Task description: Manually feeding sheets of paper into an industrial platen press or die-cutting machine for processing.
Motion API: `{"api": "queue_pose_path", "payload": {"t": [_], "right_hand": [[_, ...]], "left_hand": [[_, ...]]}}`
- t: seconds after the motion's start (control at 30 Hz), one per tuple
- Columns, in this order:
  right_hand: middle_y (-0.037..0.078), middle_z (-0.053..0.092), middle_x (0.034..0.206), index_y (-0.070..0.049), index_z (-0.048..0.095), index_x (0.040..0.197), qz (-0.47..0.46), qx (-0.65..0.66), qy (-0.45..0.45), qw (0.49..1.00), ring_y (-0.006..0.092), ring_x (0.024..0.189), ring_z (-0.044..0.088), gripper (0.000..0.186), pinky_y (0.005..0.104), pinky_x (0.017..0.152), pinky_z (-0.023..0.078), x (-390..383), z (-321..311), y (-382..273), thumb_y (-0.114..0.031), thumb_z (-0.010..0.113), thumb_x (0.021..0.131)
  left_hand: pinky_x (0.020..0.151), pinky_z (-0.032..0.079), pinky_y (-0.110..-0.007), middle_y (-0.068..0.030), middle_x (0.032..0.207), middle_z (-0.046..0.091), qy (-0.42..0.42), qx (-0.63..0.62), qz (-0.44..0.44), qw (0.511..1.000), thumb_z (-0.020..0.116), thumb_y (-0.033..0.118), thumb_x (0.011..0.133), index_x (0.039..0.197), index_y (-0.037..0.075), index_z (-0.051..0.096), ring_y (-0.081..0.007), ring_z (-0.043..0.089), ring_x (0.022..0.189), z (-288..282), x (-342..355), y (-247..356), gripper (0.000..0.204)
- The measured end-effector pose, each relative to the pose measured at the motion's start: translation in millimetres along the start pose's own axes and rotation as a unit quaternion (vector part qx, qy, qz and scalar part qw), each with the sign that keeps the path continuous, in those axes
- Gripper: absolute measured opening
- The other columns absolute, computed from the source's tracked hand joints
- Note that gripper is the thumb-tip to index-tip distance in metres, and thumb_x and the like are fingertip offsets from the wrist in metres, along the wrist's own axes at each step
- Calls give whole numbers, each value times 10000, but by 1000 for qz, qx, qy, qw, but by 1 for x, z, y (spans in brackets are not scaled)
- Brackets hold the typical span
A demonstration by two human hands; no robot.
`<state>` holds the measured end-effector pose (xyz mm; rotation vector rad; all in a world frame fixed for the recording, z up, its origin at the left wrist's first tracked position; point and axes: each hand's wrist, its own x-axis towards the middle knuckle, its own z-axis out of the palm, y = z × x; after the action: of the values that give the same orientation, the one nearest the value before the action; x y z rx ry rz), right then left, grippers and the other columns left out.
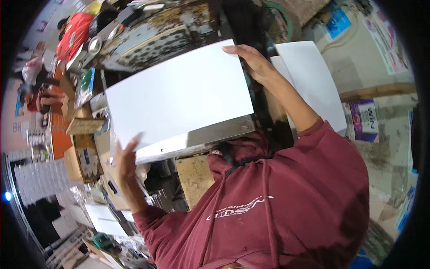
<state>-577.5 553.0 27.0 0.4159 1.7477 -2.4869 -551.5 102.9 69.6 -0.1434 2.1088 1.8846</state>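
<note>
A large white sheet (179, 96) lies slantwise over a grey metal bed (224, 131), whose front edge shows below it. My right hand (254, 62) pinches the sheet's far right corner, thumb on top and the other fingers mostly hidden. At the near left corner, my left hand (127, 162) holds the sheet's edge. Its thumb tip is blurred over the white surface, and its other fingers are partly hidden. Beyond the sheet stands a worn, stained machine part (161, 42) with flaking paint.
More white sheets (313, 80) rest to the right, beside my right forearm. A red plastic bag (76, 36) and a tape roll (95, 45) sit at the far left. Cardboard boxes (85, 157) crowd the left side. People (38, 85) are in the left background.
</note>
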Motion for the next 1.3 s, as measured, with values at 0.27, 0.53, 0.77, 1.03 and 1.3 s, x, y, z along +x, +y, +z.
{"api": "queue_pose_path", "payload": {"t": [0.27, 0.53, 0.77, 1.03, 1.3], "right_hand": [[52, 660, 916, -4, 634, 1004, -250, -116, 193, 942, 131, 836, 615, 473, 285, 813, 475, -100, -75, -85, -368, 794, 748], [72, 657, 964, -17, 632, 1072, -27, -225, 446, 866, 162, 849, 635, 597, 290, 799, 500, -282, -146, -131, -514, 735, 759], [196, 583, 1042, 100, 505, 1215, 84, -133, 484, 861, 245, 901, 625, 872, 348, 785, 562, -348, -165, -84, -611, 687, 743], [227, 548, 1090, 99, 465, 1277, 104, -108, 501, 853, 290, 950, 608, 987, 388, 838, 548, -363, -200, -43, -695, 648, 718], [229, 582, 1114, 100, 480, 1272, 193, -137, 428, 872, 276, 998, 617, 1042, 359, 886, 521, -366, -231, -36, -743, 644, 683]], "left_hand": [[1058, 326, -520, -238, 1309, 471, -113, -341, 86, 929, 576, 323, 873, 1326, -71, 421, -373, 444, 1230, 115, 46, 109, 620], [905, 477, -418, -169, 1128, 595, -394, -223, -15, 892, 626, 107, 840, 1181, -70, 527, -285, 582, 1056, 333, 142, 142, 397], [925, 466, -462, -198, 1106, 584, -498, -60, -104, 859, 677, 254, 769, 1178, -59, 533, -305, 583, 1037, 469, 159, 110, 534], [863, 534, -437, -209, 1131, 582, -553, -19, -104, 826, 658, 260, 794, 1185, -38, 542, -306, 614, 992, 499, 180, 78, 506], [840, 583, -389, -222, 1141, 574, -570, 17, -116, 813, 622, 197, 868, 1200, -107, 476, -298, 645, 977, 502, 199, 75, 473]]}}
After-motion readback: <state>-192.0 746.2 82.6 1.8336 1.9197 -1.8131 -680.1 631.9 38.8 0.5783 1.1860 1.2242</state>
